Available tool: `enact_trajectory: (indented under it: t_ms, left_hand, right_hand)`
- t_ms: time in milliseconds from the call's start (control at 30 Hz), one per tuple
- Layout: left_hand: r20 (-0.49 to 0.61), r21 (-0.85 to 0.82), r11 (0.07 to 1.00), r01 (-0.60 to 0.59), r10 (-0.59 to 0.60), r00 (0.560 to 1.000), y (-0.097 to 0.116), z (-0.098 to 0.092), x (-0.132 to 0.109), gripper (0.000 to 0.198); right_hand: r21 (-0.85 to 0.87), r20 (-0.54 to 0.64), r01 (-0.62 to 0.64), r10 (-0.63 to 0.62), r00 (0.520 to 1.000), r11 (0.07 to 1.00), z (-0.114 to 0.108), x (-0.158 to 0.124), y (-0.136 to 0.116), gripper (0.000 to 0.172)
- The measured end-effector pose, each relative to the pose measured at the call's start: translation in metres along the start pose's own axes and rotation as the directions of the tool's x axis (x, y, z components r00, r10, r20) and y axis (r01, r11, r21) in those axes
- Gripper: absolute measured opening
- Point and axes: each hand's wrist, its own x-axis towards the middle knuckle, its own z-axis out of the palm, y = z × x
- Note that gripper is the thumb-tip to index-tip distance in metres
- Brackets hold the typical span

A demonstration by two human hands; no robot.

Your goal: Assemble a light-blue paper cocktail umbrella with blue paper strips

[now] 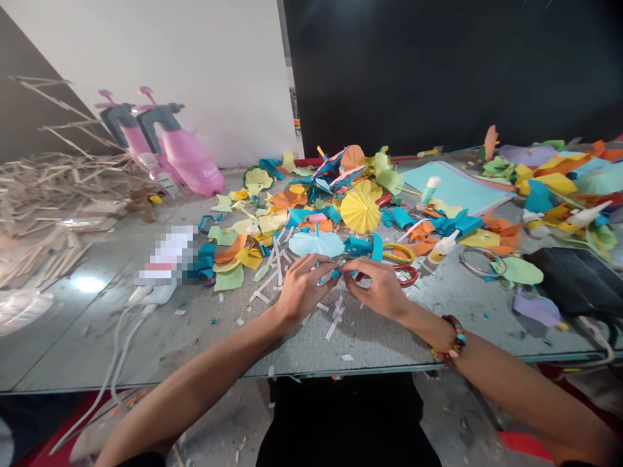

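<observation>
My left hand (302,287) and my right hand (379,285) meet above the front part of the table. Between their pinched fingertips is a small blue piece of paper (335,274), mostly covered by the fingers. Just behind the hands lies a pale blue pleated paper disc (316,244) with a blue stick rising from its middle. Farther back stands a yellow pleated paper disc (361,207). To the right of my right hand are scissors handles, one pair red (409,276) and another yellow (400,253). White paper strips (335,319) lie beneath and around the hands.
Cut coloured paper (233,250) spreads across the table. Glue bottles (442,246), a glue stick (430,189) and tape rings (479,261) are at right, near a black box (577,279). Pink spray bottles (192,159), wooden sticks (58,188) and a cabled white device (160,293) stand left.
</observation>
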Motion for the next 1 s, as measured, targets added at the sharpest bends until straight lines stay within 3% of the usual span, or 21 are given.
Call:
enact_trajectory:
  t_ms: [233,467,733,1000]
  left_hand:
    - [-0.008,-0.032,0.998,0.048,-0.048,0.999,0.0002,-0.0016,0.0005,0.018]
    - [-0.004,-0.096,0.987,0.131,-0.132,0.991,-0.0004,-0.0006,-0.0001,0.019]
    - [-0.021,-0.102,0.988,0.112,-0.114,0.993,-0.0016,-0.0003,0.0003,0.018]
    - [-0.026,-0.063,0.995,0.076,-0.078,0.997,-0.0006,-0.0007,0.0002,0.017]
  right_hand:
    - [-0.024,-0.017,0.006,-0.006,1.000,1.000,-0.0011,-0.0005,-0.0023,0.016]
    - [-0.022,-0.039,0.116,-0.117,0.992,0.993,-0.0001,-0.0016,-0.0010,0.021]
    - [-0.048,0.033,0.219,-0.217,0.976,0.975,0.0011,-0.0001,-0.0001,0.030]
    - [-0.074,0.067,0.240,-0.235,0.970,0.968,0.0022,-0.0019,0.0016,0.031]
